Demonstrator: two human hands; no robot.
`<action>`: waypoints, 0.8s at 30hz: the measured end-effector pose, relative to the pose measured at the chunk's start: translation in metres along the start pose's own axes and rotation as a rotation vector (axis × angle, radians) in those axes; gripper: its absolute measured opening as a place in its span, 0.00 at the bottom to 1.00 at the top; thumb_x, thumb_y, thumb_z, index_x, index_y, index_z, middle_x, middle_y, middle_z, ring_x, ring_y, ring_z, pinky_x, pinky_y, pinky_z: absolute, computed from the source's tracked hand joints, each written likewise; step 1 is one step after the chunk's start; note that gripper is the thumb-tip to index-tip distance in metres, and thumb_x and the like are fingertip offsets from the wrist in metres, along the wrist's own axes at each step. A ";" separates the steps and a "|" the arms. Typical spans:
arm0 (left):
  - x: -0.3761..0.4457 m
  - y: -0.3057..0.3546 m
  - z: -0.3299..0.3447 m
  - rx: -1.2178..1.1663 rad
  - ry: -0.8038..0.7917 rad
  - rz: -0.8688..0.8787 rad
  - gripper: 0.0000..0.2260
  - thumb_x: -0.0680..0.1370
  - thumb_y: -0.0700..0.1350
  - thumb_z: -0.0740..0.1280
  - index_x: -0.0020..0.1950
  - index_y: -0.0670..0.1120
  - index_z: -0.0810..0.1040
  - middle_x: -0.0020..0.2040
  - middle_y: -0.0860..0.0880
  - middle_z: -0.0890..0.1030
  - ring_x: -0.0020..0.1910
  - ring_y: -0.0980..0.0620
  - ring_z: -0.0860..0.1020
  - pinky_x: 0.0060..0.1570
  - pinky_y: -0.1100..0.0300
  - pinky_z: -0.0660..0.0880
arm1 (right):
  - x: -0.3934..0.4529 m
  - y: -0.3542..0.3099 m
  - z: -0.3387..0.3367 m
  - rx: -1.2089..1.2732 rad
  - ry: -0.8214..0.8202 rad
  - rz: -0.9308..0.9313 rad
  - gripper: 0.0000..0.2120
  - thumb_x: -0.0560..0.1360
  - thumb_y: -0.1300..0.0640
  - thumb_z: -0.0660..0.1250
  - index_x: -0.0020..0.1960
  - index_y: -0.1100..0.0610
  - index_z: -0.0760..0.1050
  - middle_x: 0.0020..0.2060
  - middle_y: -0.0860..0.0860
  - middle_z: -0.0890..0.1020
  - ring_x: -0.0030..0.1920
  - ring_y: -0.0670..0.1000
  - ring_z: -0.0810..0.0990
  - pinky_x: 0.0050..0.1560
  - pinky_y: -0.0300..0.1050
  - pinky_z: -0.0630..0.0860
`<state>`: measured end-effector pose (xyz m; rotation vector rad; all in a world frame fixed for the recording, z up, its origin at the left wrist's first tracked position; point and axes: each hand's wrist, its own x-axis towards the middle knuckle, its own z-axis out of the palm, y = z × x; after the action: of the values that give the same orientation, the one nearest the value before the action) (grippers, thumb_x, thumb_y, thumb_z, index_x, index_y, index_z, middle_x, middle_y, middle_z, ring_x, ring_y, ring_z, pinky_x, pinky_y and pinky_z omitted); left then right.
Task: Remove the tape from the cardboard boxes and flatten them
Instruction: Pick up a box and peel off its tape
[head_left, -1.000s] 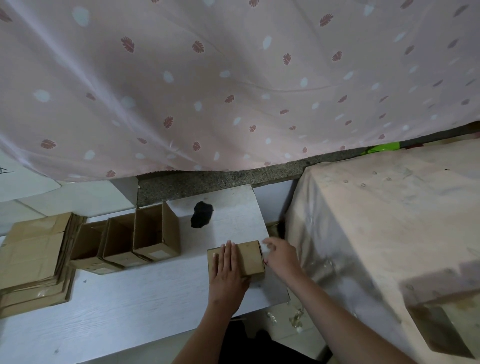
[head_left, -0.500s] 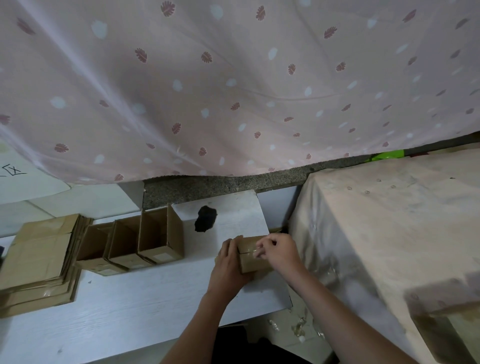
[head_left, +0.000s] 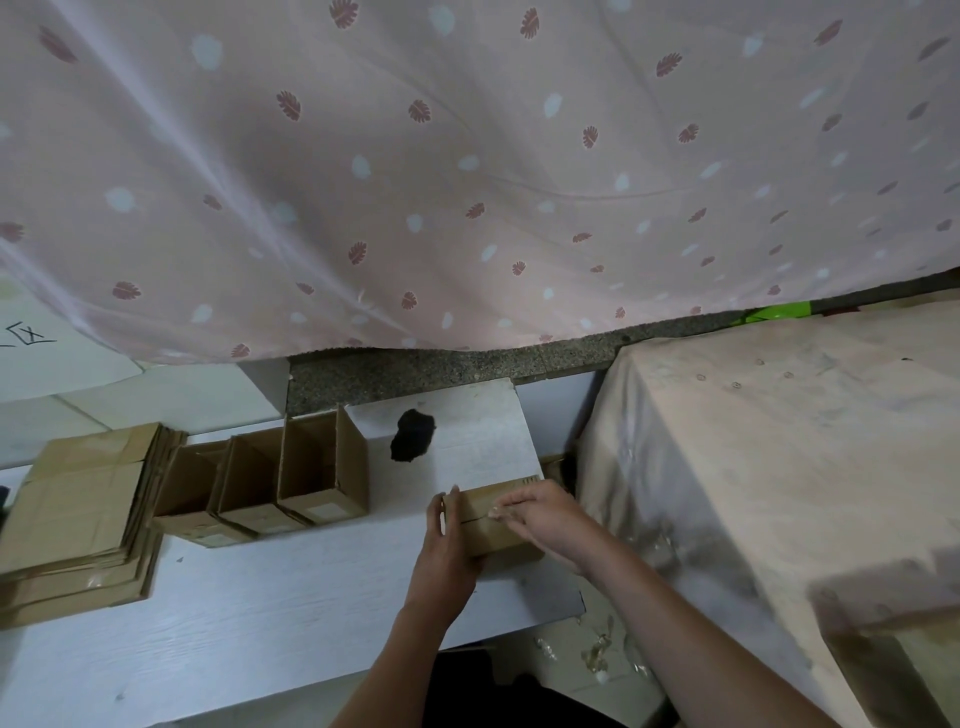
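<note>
a small taped cardboard box (head_left: 491, 522) sits near the right end of the white table (head_left: 249, 623), close to its front edge. the left hand (head_left: 447, 551) holds the box's left side, fingers upright along it and thumb at the near face. the right hand (head_left: 543, 519) rests over the box's right top, its fingertips (head_left: 501, 512) pinching a strip of clear tape (head_left: 493, 513) at the seam. left of the box, three open boxes (head_left: 270, 483) stand in a row, and past them a stack of flattened cardboard (head_left: 78, 525) lies at the table's left end. a black lump (head_left: 413, 441) lies behind the box.
</note>
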<state>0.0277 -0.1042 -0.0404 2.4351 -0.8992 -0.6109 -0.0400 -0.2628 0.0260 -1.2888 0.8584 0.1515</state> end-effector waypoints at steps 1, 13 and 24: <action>-0.001 -0.001 0.001 0.016 -0.009 0.003 0.44 0.77 0.42 0.71 0.82 0.47 0.43 0.80 0.44 0.48 0.59 0.43 0.78 0.45 0.56 0.79 | -0.001 0.000 0.001 0.030 -0.032 0.021 0.04 0.76 0.68 0.69 0.50 0.62 0.80 0.53 0.60 0.83 0.56 0.51 0.84 0.60 0.41 0.78; 0.003 0.009 0.015 0.423 -0.085 0.090 0.41 0.77 0.68 0.42 0.76 0.44 0.26 0.76 0.46 0.24 0.77 0.45 0.27 0.77 0.48 0.32 | -0.011 -0.008 0.010 -0.669 0.145 -0.263 0.03 0.73 0.58 0.75 0.40 0.53 0.83 0.38 0.43 0.84 0.41 0.40 0.79 0.39 0.29 0.70; 0.004 0.016 0.018 0.468 -0.054 0.059 0.39 0.73 0.67 0.26 0.77 0.45 0.27 0.77 0.44 0.25 0.77 0.44 0.28 0.78 0.50 0.33 | -0.002 -0.011 0.002 -0.994 0.163 -0.403 0.14 0.76 0.68 0.64 0.50 0.55 0.86 0.48 0.52 0.82 0.53 0.51 0.78 0.55 0.42 0.74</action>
<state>0.0129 -0.1232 -0.0469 2.7965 -1.2475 -0.4875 -0.0352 -0.2640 0.0356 -2.4056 0.6397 0.1577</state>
